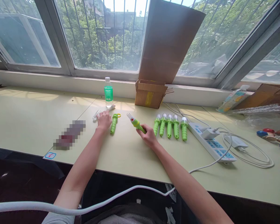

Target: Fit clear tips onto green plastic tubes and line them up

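My right hand [149, 135] is closed around the lower part of a green ribbed toy torch [137, 123]. Its whitish see-through tip points up and left, and a small red spot shows near that tip. On the left, my left hand [104, 119] lies low over the table with its fingers apart. Its fingertips reach a clear plastic cap [94, 116]; whether they grip it I cannot tell. Beside that hand lies another green ribbed handle [114, 125] with a yellow loop at its top. A small whitish piece [112, 107] rests just beyond my left fingers.
Several green torches with clear caps [169, 126] lie in a row right of my right hand. Further right are a power strip [212, 143] and white cables. Behind stand a green-labelled bottle [108, 93] and a cardboard box [149, 95]. A white cable [121, 196] crosses before me.
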Action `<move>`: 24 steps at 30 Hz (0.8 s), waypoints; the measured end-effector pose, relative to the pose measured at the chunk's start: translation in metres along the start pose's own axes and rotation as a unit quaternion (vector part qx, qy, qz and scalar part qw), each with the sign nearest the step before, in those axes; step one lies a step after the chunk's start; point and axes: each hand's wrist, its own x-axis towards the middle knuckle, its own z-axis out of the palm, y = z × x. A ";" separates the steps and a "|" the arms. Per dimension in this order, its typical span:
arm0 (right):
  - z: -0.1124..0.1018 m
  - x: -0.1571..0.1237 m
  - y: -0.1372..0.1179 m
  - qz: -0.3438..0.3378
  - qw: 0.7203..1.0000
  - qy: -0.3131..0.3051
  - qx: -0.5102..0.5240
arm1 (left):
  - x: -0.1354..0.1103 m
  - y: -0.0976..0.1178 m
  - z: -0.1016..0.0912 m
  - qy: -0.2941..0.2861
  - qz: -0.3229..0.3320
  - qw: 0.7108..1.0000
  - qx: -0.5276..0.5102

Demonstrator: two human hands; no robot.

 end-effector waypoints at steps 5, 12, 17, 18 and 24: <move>0.000 0.000 0.000 0.001 1.000 0.000 0.004 | 0.000 -0.001 -0.004 0.013 -0.009 0.999 0.031; 0.001 0.000 0.001 0.002 1.000 0.001 -0.002 | 0.002 -0.004 -0.010 -0.036 -0.033 0.998 0.030; 0.001 0.001 0.004 0.000 1.000 0.021 -0.022 | -0.004 0.012 -0.029 0.101 0.061 0.988 -0.099; 0.001 0.002 0.005 0.001 0.999 0.028 -0.029 | -0.007 0.017 -0.033 0.116 0.086 0.980 -0.134; 0.000 0.004 0.008 -0.005 0.997 0.046 -0.059 | -0.023 0.042 -0.044 0.105 0.096 0.920 -0.366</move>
